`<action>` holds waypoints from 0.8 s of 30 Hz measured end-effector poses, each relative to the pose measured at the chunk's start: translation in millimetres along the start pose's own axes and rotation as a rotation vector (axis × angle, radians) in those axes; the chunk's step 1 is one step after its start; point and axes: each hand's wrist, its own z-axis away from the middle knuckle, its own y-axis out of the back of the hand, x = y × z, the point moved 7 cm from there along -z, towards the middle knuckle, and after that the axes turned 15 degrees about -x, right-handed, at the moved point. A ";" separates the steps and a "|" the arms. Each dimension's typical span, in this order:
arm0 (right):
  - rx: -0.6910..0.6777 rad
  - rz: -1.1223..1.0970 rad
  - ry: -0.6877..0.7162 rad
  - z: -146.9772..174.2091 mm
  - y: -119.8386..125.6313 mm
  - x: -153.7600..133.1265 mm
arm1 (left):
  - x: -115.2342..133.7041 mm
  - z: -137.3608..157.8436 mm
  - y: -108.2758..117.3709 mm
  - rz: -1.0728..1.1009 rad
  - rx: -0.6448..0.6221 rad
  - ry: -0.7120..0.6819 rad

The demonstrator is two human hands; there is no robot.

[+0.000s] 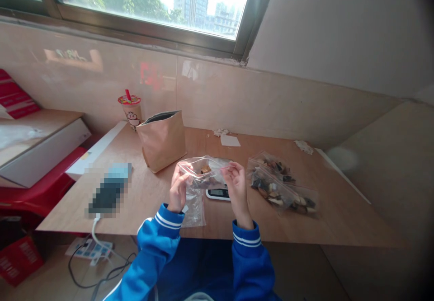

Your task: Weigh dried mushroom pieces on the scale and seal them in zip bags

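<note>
My left hand [178, 187] and my right hand [236, 188] each pinch one end of a clear zip bag [206, 174], stretched sideways between them. Brown and dark dried pieces lie inside the bag; their kind is hard to make out. Below it, a small digital scale [218, 194] is partly hidden by the bag and my right hand. Another clear bag [195, 210], which looks flat, lies on the table by my left wrist. To the right rest zip bags filled with dried pieces [274, 185] in dark, tan and pale colours.
A brown paper pouch [162, 140] stands open-topped at the back left, beside a drink cup [131, 111] with a red straw. A blurred-out phone [110, 190] with a white cable lies on the left. White paper [230, 141] and crumpled tissue [304, 147] lie near the wall.
</note>
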 end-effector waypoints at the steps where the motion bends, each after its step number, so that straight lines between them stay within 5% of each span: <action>1: 0.012 -0.028 -0.037 0.5 -1.4 6.4 | 0.7 1.7 -0.3 0.005 0.009 -0.010; 10: 0.257 -0.243 -0.145 17.7 7.0 35.6 | 3.8 9.2 13.4 -0.221 0.178 0.011; 15: 0.220 0.002 -0.120 21.9 9.7 12.0 | 7.2 13.3 13.1 -0.262 0.200 0.015; 24: 0.140 0.362 -0.039 31.9 25.6 -14.1 | 13.2 10.2 17.8 -0.319 0.023 0.133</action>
